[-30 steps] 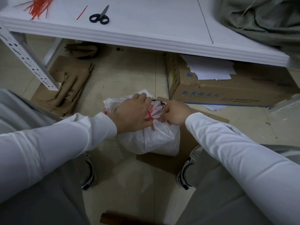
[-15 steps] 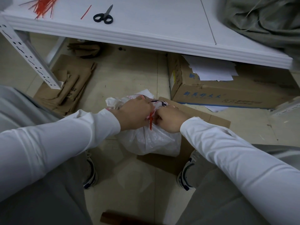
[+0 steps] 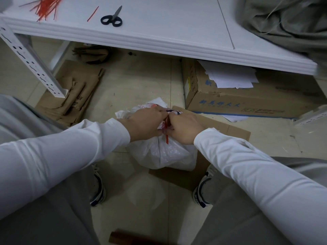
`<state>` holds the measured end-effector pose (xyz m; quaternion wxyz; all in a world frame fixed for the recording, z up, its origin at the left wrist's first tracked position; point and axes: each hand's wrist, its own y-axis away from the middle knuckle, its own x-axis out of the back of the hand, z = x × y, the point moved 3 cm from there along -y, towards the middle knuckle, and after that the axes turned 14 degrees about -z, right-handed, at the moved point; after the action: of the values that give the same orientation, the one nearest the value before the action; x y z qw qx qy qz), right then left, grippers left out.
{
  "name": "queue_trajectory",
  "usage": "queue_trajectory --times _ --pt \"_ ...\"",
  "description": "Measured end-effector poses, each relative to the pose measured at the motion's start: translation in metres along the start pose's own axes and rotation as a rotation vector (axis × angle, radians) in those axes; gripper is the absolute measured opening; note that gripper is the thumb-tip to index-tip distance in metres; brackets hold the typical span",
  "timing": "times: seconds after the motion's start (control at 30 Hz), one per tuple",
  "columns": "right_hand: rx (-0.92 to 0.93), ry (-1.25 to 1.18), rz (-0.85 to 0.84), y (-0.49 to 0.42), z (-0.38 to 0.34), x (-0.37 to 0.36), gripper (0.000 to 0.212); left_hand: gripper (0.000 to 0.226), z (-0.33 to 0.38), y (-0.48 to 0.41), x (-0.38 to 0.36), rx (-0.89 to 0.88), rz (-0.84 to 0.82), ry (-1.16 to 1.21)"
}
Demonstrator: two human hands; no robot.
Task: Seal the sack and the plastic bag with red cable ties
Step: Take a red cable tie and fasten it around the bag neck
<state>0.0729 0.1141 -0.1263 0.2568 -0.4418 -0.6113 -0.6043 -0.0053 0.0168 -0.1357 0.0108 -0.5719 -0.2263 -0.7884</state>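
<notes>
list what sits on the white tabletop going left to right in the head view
bundle of red cable ties → single red cable tie → scissors → grey-green sack

Box, near side: a row of blue Chinese characters on the cardboard box [image 3: 247, 96] under the desk [image 3: 177, 23] at right, too blurred to read for certain.
Box, right of that row: a small framed mark and a line of print, unreadable.
Box top: more blue characters, partly under loose paper sheets [image 3: 231, 76].
Box, left end: a yellow label, print too small to read.
Flattened cardboard [image 3: 70, 96], far left on the floor: dark printed characters, not legible.
Plastic bag [image 3: 159, 154]: red print at its gathered top, crumpled and unreadable.
Numbers: none readable.
</notes>
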Motion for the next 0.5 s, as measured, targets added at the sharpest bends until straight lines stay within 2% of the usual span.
queue_trajectory --times 0.13,0.33,0.5 --pt "-0.026 -0.090 -0.025 -0.004 0.006 -0.002 0.042 0.045 -0.006 -0.005 -0.002 0.043 -0.010 0.014" --pt "-0.054 -0.159 0.035 -0.007 0.007 -0.011 0.057 0.046 -0.013 -0.009 0.006 0.073 -0.093 0.042" --pt "-0.032 -0.119 0.038 -0.003 0.004 -0.014 0.045 0.045 -0.013 -0.006 0.008 0.048 -0.105 0.028"
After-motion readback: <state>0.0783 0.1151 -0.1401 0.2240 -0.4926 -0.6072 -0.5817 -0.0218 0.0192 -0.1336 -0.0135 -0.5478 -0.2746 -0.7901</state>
